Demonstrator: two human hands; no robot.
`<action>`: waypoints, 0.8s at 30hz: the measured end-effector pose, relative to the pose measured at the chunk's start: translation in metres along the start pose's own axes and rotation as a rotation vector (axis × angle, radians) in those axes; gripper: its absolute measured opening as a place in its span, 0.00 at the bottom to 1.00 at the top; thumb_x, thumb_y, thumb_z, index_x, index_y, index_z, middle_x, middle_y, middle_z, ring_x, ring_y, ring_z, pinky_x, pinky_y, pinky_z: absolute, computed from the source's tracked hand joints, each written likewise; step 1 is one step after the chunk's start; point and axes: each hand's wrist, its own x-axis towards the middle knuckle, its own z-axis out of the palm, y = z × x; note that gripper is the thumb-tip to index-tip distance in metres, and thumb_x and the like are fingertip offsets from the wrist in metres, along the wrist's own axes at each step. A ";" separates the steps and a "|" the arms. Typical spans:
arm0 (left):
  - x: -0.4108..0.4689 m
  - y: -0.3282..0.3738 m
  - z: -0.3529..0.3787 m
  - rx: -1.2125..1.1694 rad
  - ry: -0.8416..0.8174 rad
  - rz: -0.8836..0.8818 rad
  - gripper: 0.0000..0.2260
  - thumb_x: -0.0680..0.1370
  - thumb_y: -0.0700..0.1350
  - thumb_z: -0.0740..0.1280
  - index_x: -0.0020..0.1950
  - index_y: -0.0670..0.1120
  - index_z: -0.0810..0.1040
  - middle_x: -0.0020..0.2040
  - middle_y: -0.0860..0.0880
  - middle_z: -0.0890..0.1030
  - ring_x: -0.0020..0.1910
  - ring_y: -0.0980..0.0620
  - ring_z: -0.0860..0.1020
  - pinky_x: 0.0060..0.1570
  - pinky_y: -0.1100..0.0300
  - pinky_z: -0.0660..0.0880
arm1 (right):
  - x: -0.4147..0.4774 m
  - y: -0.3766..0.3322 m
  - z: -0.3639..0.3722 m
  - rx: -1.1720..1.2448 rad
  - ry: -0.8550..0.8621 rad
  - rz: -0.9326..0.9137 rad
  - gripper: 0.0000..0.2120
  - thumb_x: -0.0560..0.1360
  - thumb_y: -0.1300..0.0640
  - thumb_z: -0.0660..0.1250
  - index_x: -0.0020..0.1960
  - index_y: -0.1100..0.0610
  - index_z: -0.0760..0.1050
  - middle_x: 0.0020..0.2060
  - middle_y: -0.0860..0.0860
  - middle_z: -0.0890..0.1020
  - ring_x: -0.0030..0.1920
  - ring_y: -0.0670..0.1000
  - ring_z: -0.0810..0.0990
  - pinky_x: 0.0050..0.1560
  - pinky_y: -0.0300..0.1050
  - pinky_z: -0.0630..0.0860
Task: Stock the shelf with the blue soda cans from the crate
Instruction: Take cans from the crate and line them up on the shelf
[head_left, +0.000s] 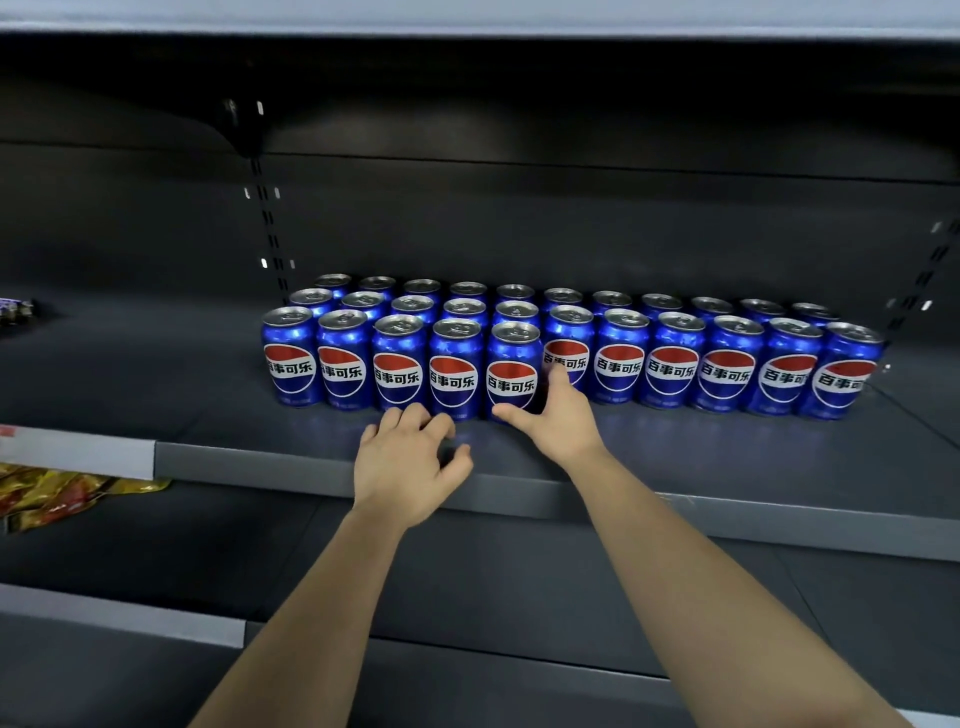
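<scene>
Right hand (558, 415): my fingers spread, flanking the 5th front Pepsi can (511, 364), probably squaring its row.
Left hand (405, 462): loosely curled, empty.
</scene>
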 end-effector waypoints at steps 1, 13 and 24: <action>-0.001 0.000 0.000 -0.001 0.004 0.000 0.27 0.70 0.65 0.45 0.55 0.55 0.75 0.51 0.55 0.73 0.53 0.52 0.70 0.51 0.55 0.64 | 0.000 0.000 0.001 0.001 0.001 0.003 0.35 0.68 0.49 0.77 0.69 0.56 0.64 0.63 0.50 0.77 0.62 0.50 0.76 0.57 0.40 0.71; -0.001 -0.003 0.009 -0.041 0.123 0.001 0.22 0.72 0.61 0.50 0.51 0.54 0.78 0.47 0.54 0.75 0.49 0.51 0.72 0.45 0.56 0.65 | -0.004 0.000 0.001 -0.097 0.017 -0.012 0.36 0.68 0.50 0.77 0.69 0.56 0.63 0.64 0.50 0.76 0.64 0.50 0.75 0.58 0.42 0.72; -0.009 -0.004 -0.007 -0.212 -0.082 0.016 0.20 0.78 0.59 0.60 0.66 0.50 0.72 0.64 0.47 0.71 0.64 0.44 0.68 0.61 0.48 0.66 | -0.063 -0.008 -0.013 -0.147 0.174 0.032 0.23 0.73 0.56 0.71 0.66 0.59 0.70 0.54 0.54 0.81 0.54 0.53 0.80 0.56 0.45 0.75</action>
